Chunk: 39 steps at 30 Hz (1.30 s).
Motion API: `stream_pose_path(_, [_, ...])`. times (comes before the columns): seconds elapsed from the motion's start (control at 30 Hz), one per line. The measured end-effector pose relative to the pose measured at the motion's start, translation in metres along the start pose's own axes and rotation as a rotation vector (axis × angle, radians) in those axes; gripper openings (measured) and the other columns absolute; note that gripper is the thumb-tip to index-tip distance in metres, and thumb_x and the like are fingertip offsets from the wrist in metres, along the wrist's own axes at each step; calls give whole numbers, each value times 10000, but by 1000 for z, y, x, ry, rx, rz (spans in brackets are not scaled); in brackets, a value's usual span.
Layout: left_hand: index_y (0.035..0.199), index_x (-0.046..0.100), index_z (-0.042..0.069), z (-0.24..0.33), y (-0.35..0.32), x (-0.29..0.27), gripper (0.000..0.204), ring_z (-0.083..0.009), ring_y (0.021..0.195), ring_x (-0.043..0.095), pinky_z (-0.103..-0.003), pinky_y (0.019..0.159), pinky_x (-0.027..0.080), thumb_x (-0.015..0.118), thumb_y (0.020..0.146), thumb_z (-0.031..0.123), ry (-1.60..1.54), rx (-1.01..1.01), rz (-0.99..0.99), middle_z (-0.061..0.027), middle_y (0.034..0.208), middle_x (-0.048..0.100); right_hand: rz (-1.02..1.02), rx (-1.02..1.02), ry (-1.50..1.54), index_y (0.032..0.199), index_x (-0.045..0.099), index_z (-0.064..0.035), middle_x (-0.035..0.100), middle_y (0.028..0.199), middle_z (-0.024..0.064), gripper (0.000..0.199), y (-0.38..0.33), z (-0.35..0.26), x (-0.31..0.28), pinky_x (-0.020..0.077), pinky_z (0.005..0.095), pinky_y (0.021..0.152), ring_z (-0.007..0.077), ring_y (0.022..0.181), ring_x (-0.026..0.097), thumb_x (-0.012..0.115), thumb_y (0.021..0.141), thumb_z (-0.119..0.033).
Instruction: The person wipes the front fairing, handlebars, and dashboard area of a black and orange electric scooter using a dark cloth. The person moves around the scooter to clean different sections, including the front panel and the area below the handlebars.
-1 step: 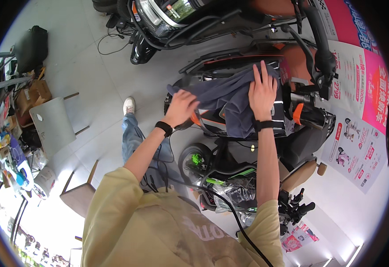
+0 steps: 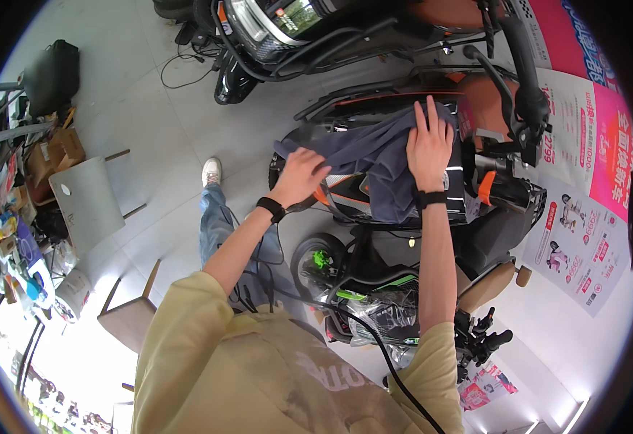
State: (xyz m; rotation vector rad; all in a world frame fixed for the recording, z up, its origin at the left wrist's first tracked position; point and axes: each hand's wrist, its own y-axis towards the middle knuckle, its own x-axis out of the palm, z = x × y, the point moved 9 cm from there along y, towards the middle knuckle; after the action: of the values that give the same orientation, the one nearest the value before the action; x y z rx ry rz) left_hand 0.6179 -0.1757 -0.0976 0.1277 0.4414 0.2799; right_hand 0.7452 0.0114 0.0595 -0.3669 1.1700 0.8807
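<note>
A grey-blue cloth (image 2: 378, 163) lies draped over the front body of a black and orange scooter (image 2: 490, 195). My left hand (image 2: 300, 176) is closed on the cloth's left edge, bunching it. My right hand (image 2: 429, 143) lies flat on top of the cloth with fingers spread, pressing it against the scooter panel. Each wrist wears a black band. The scooter's handlebar (image 2: 520, 79) rises just right of my right hand.
A second dark scooter (image 2: 295, 29) stands at the top. A small green and black bike (image 2: 374, 289) wrapped in plastic sits below the cloth. A white chair (image 2: 85, 202), a wooden stool (image 2: 128, 318) and a cluttered table (image 2: 13, 239) are at left. Pink and white posters (image 2: 584, 181) cover the right side.
</note>
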Motion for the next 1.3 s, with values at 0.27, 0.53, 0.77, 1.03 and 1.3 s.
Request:
stream_pose_path(0.27, [1226,566,-1,-35,-25,20,349,-178,901,585,-324,791,478,601,1063,306,-680,-618,-306,-120,1077,644,-55,61,-117,1321,670,-92,547,1508,104,444,34,-35,47,392,460,1115,289,1162,567,556,928,-267])
stream_pose_path(0.53, [1459,501,-26,-50,-78,17,565,-191,1166,594,-326,1010,468,635,1031,318,-756,-685,-449,-129,1317,645,-261,-87,49,1317,662,-73,533,1508,118,489,7,-154,101,368,466,1130,305,1220,545,612,881,-287])
stream_pose_path(0.77, [1446,486,-77,-6,-49,-1,688,-217,1227,599,-347,1033,472,713,972,367,-515,-487,-439,-176,1372,637,-214,-29,-1,1375,629,-75,513,1538,95,532,19,-83,65,394,448,1124,270,1177,580,627,884,-281])
stream_pose_path(1.03, [1311,560,-60,62,41,6,458,-202,1068,668,-344,936,521,705,982,224,-910,-313,-383,-159,1205,709,-57,84,-225,1279,697,-103,606,1437,77,417,60,12,44,436,452,1050,277,1127,606,607,910,-275])
stream_pose_path(1.3, [1046,612,-43,8,-16,-1,294,-400,852,686,-448,738,524,695,944,220,-552,-397,-394,-248,900,682,-254,40,-101,1257,689,-71,615,1400,105,438,37,-102,102,396,464,1105,281,1168,582,582,912,-319])
